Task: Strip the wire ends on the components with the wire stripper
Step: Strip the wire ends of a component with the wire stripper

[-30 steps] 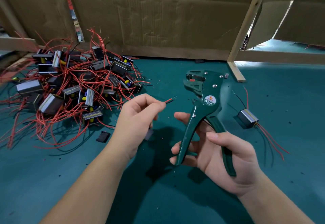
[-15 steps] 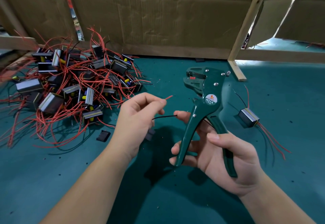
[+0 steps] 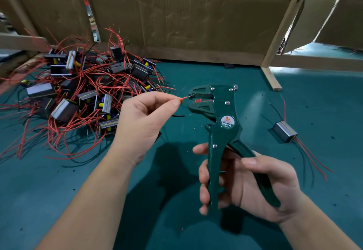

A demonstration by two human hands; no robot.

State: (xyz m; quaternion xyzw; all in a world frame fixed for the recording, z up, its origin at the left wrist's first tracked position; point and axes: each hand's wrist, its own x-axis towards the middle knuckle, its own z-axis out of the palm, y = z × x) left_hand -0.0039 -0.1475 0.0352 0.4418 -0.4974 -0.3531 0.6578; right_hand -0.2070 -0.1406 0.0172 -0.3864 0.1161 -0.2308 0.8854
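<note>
The green wire stripper (image 3: 225, 126) is standing upright in mid-air above the teal worktop (image 3: 59, 200), head up, with its round W01A label facing the camera. The right hand (image 3: 255, 187) is gripping it by the handles. Its fingers (image 3: 203, 173) are curling round the handle on the left, and the thumb is lying across the handle on the right. The two handles are standing spread apart, and the jaws are gaping toward the left.

Just left of the stripper's head, the left hand (image 3: 143, 120) is pinching a red wire (image 3: 183, 98) between thumb and forefinger, the other fingers folding loosely underneath. The wire's bare tip is reaching into the mouth of the jaws; I cannot tell whether the jaws are touching it. A black wire (image 3: 177, 115) is poking out from under the same hand, just below the red one, and is ending short of the stripper's head.

Farther left of the stripper and well apart from it, a pile of components (image 3: 78, 96) is lying on the worktop. They are small metal-cased blocks tangled in long red and black leads. To the right of the stripper, a single component (image 3: 284, 132) is sitting on its own, with thin red leads trailing away from the tool. Behind the stripper, a cardboard wall (image 3: 186, 18) is standing along the back of the worktop. A wooden post (image 3: 282, 29) is leaning up behind and to the right of the stripper's head.
</note>
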